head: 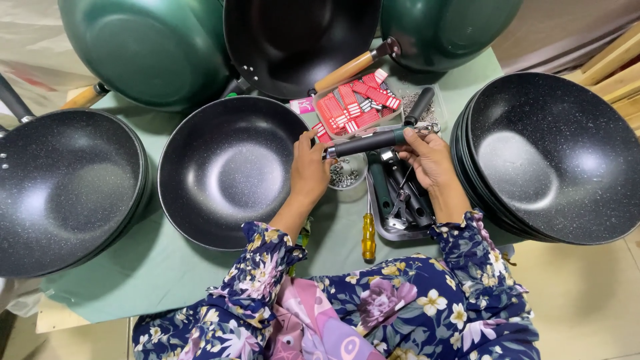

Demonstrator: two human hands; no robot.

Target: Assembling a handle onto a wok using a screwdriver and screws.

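The person is fitting a dark handle point(373, 141) to the rim of the black wok point(230, 170) at the surface's middle, left hand point(310, 167) pinching the joint, right hand point(430, 157) gripping the far end; keeping the handle level should help it seat squarely.

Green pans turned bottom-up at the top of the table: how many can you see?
2. One glossy green upturned pan sits top left, beside the black wok interior; the other green upturned pan is top right, cut by the frame edge. More may lie beyond view.
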